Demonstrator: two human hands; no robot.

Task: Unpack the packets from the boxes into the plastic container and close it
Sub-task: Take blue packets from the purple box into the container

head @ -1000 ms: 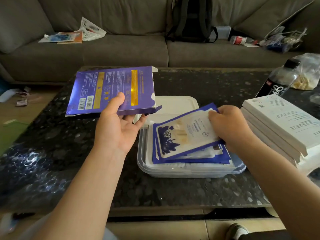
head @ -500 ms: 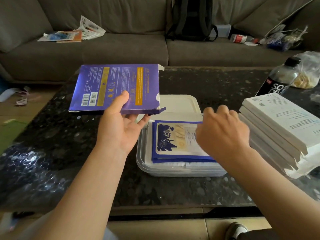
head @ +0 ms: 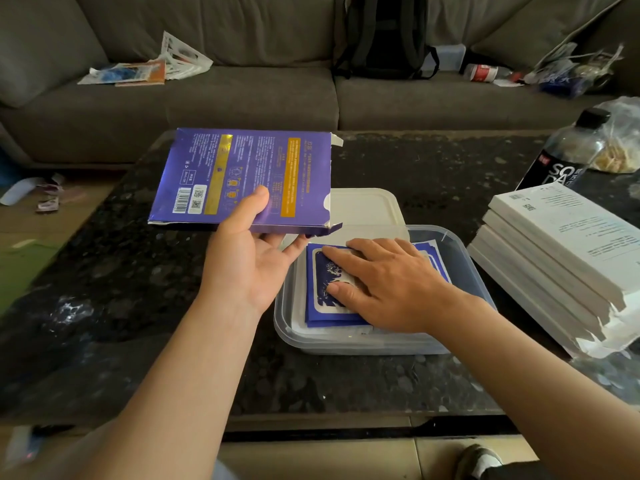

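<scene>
Right hand flat, fingers spread, pressing blue packets down inside plastic container; gripping nothing. Left hand pinching purple box up-left of it. Press evenly, square the edges for lid behind; ditch box.

We see a glossy purple cardboard box w/ metallic gold print; glossy blue foil-like packets; translucent, smooth plastic container w/ matt whitish plastic lid; matt white paper boxes; polished speckled stone table; grey cloth sofa.
</scene>
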